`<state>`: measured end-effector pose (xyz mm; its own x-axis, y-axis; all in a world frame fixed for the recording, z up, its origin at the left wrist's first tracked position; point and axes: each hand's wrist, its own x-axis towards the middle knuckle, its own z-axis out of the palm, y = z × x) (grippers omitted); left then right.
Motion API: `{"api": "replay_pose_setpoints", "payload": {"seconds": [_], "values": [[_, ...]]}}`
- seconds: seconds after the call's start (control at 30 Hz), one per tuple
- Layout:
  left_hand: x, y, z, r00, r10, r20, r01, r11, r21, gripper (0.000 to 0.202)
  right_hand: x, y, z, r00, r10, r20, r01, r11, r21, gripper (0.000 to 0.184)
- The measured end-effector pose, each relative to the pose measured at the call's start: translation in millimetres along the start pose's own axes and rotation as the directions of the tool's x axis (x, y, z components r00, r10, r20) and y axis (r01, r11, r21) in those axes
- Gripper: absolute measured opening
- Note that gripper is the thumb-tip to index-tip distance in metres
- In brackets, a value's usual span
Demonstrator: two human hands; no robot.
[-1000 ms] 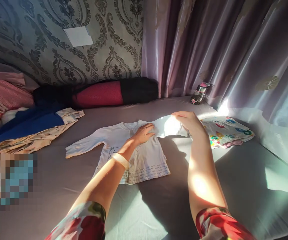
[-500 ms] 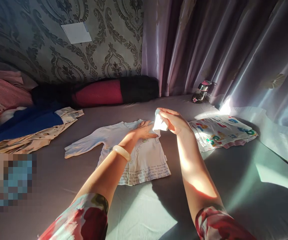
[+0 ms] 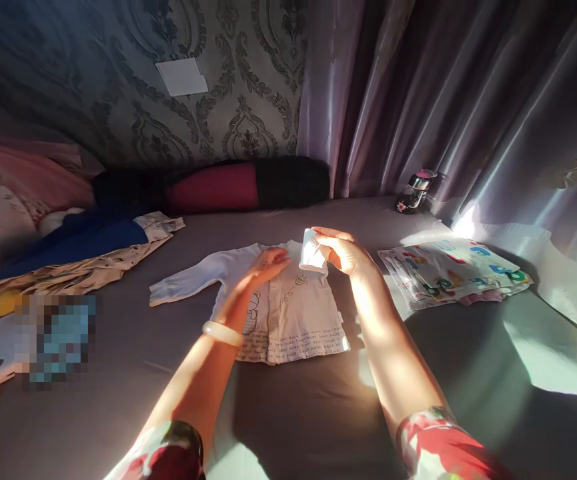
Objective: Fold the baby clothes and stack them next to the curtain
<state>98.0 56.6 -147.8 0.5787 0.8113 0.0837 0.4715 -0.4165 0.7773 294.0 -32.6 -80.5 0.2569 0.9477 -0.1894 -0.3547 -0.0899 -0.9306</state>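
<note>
A small white long-sleeved shirt (image 3: pixel 298 313) with buttons, bee and bear prints and lettering along its hem lies front up on the bed. My right hand (image 3: pixel 341 250) pinches the shirt's sleeve end, lifted and folded in toward the chest. Over the upper front of the shirt is my left hand (image 3: pixel 268 263), its fingers stretched out and holding nothing; whether it presses on the cloth I cannot tell. The other sleeve stretches out flat to the left.
A stack of printed clothes (image 3: pixel 453 270) lies at the right. Behind it stands a dark bottle (image 3: pixel 415 191) by the curtain (image 3: pixel 383 100). Blue and cream clothes (image 3: pixel 93 243) are heaped at the left. A black and red bundle (image 3: pixel 213 187) runs along the wall.
My left hand has shifted left, away from the lifted sleeve, uncovering more of the shirt's front. My right hand still holds the sleeve. The whole view has swung slightly left.
</note>
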Motion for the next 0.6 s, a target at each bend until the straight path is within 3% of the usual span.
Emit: {"api": "replay_pose_setpoints", "payload": {"seconds": [0.13,0.2,0.37,0.47,0.53,0.6], "values": [[-35,-26,-27.2,0.958,-0.256,-0.130,0.211,0.935,-0.285,0.026,3,14,7,0.998,0.048,0.037,-0.047,0.999,-0.016,0.032],[-46,-32,-33.5,0.938,-0.317,-0.142,0.253,0.903,-0.348,0.029,6,21,13,0.997,0.073,0.033,-0.071,0.996,-0.058,0.032],[-50,-33,-33.6,0.930,-0.338,-0.146,0.244,0.862,-0.444,0.035,14,32,37,0.995,0.093,-0.032,-0.098,0.972,-0.211,0.031],[-46,-31,-30.9,0.938,-0.334,-0.098,0.245,0.834,-0.495,0.042,16,39,56,0.999,0.037,-0.014,-0.040,0.936,-0.350,0.027],[-44,-32,-29.3,0.944,-0.324,-0.069,0.245,0.823,-0.513,0.046,15,49,69,0.998,-0.013,0.058,0.039,0.881,-0.472,0.025],[-44,-34,-27.9,0.943,-0.325,-0.068,0.246,0.822,-0.514,0.050,11,61,80,0.986,-0.086,0.145,0.159,0.749,-0.643,0.030]]}}
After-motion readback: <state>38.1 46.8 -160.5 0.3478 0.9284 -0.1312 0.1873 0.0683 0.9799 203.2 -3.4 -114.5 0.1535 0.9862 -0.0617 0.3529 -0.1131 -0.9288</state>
